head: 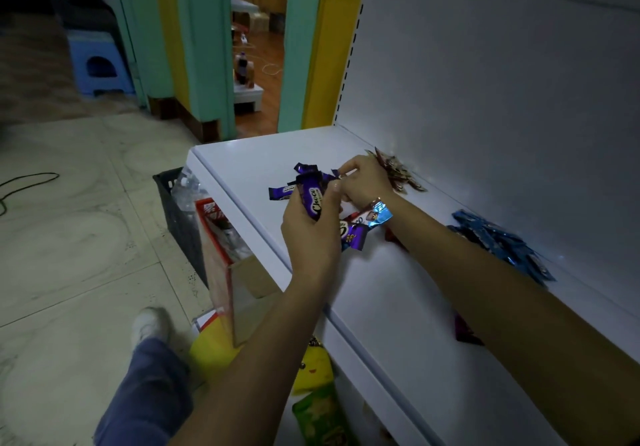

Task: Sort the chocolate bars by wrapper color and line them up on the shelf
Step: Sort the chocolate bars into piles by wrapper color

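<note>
Here the white shelf fills the right half of the frame, and each colour already has its own patch on it. A heap of blue bars lies by the back panel at right centre, and a smaller heap of brown bars sits farther up, probably to keep the colours apart. At centre the left hand grips a bundle of purple bars above the shelf, likely gathering one colour before laying it out. The right hand meets it, fingertips pinching a wrapper end at the bundle's top. A small mixed cluster remains under the right wrist, and one loose purple bar lies just left of the hands. The shelf top is smooth and glossy, with no row on it yet. Pale floor tiles spread at left, with a blue stool at upper left and a dark crate beside the shelf's corner.
</note>
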